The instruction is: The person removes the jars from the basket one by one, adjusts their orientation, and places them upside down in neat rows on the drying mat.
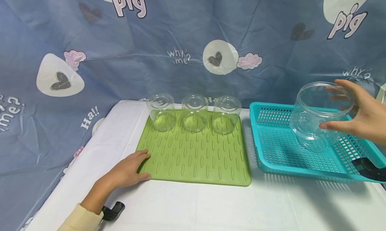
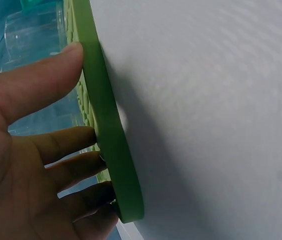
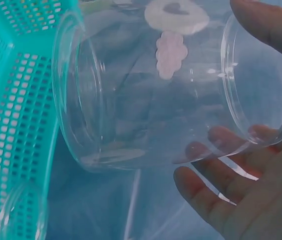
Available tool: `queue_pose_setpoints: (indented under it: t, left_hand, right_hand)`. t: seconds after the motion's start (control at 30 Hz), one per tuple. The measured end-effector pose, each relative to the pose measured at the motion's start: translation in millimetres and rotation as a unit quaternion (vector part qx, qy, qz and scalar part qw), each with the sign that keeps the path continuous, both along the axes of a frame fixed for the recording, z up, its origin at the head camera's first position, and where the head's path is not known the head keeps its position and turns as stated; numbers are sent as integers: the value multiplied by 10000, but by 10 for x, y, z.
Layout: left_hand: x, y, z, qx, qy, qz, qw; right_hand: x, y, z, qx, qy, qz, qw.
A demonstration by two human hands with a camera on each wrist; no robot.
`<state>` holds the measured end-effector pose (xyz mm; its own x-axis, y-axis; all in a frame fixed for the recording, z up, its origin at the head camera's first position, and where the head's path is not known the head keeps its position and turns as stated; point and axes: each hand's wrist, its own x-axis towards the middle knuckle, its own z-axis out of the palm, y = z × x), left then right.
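Note:
My right hand (image 1: 362, 113) holds a clear plastic jar (image 1: 322, 103) above the turquoise basket, thumb on the near side and fingers round the far side. The jar's open rim faces up in the head view. Seen from the right wrist, the clear jar (image 3: 150, 95) fills most of the picture, with the right hand (image 3: 240, 195) around its rim end. My left hand (image 1: 128, 169) rests at the left edge of a green ridged mat (image 1: 193, 154). In the left wrist view its relaxed fingers (image 2: 73, 142) touch the mat's edge (image 2: 108, 125).
Three clear jars stand upside down in a row along the mat's back: left jar (image 1: 163, 113), middle jar (image 1: 194, 113), right jar (image 1: 226, 115). A turquoise basket (image 1: 259, 150) stands right of the mat. Another clear rim (image 3: 23, 212) shows beside its mesh. Patterned blue cloth (image 1: 193, 33) hangs behind.

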<state>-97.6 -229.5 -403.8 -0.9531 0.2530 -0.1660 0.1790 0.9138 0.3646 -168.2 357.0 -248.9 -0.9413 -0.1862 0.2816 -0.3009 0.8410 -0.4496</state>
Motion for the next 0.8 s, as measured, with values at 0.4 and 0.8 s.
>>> queue_pose_setpoints:
  t: [0.4,0.8]
  left_hand:
    - [-13,6,-13,-17,-35,11,10000]
    - [-4,19,-21,-14,39,-3,10000]
  right_hand:
    - [-80,-499,282,879,-183,511,9946]
    - [-112,-1113,432,1308,-373,1394,9808]
